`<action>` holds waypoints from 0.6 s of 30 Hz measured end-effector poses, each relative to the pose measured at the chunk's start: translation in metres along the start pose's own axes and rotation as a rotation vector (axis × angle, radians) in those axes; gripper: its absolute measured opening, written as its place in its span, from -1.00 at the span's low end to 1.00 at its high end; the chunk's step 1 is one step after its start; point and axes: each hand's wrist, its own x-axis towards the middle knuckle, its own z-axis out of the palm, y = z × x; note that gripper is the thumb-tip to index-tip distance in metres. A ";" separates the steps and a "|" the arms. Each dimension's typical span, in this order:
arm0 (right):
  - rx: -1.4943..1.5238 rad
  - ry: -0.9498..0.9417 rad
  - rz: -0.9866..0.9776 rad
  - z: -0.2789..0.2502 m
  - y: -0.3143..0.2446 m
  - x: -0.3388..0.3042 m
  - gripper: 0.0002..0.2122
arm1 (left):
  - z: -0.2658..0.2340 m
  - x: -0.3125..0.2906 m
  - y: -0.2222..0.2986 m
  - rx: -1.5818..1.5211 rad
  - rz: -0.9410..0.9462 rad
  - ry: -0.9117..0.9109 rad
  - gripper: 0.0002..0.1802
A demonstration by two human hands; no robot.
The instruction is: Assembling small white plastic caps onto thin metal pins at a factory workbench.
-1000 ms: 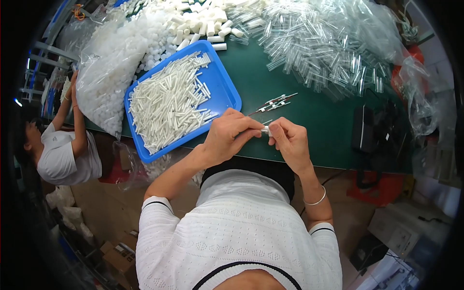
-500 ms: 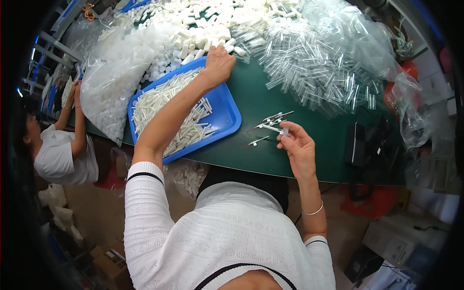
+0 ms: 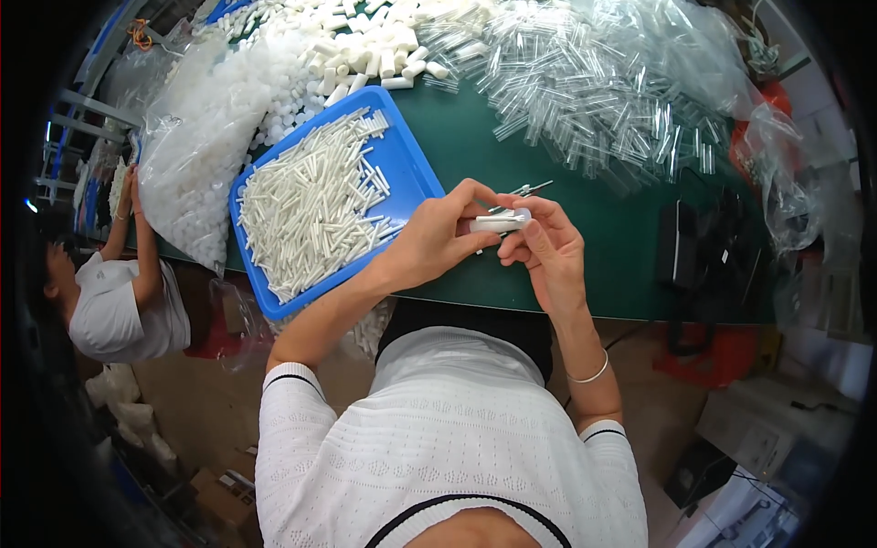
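Observation:
My two hands meet over the green table, close to its near edge. My right hand (image 3: 555, 251) pinches a slim white stick (image 3: 496, 219) fitted with a translucent round cap (image 3: 522, 217). At the stick's other end, my left hand (image 3: 434, 233) closes its fingers around a whitish cylindrical piece, largely hidden by the fingers; whether it is foam or a tube I cannot tell. Behind the fingers lie a few thin sticks (image 3: 534, 188) with small white tags, partly covered.
Left of my hands, a blue tray (image 3: 416, 169) holds many short white sticks (image 3: 306, 205). Beyond it lie white foam cylinders (image 3: 388, 62), a bag of translucent caps (image 3: 196, 151) and heaped clear tubes (image 3: 585, 100). A black device (image 3: 676, 242) stands right. Another person (image 3: 128, 292) works at far left.
My left hand has come back from the foam cylinders beyond the tray to my right hand, bringing a whitish piece. The right hand still holds the capped stick, slightly nearer the table's middle.

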 end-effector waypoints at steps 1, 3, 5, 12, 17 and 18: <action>0.047 -0.006 0.021 0.000 0.002 -0.002 -0.76 | 0.003 -0.005 -0.003 0.021 0.046 0.080 -0.68; 0.093 -0.008 0.044 0.002 0.004 -0.005 -0.75 | 0.004 -0.014 -0.006 0.018 0.074 0.103 -0.67; 0.100 0.012 0.083 0.004 0.003 -0.007 -0.75 | 0.003 -0.021 -0.004 0.393 0.184 0.162 -0.69; 0.122 -0.011 0.130 0.001 -0.004 -0.011 -0.77 | 0.002 -0.027 -0.018 0.233 0.205 0.195 -0.75; -0.079 -0.016 0.095 0.005 -0.003 -0.013 -0.79 | -0.003 -0.028 -0.012 0.565 0.425 0.157 -0.74; -0.124 -0.026 0.059 0.005 -0.002 -0.013 -0.81 | -0.002 -0.029 -0.009 0.565 0.424 0.155 -0.74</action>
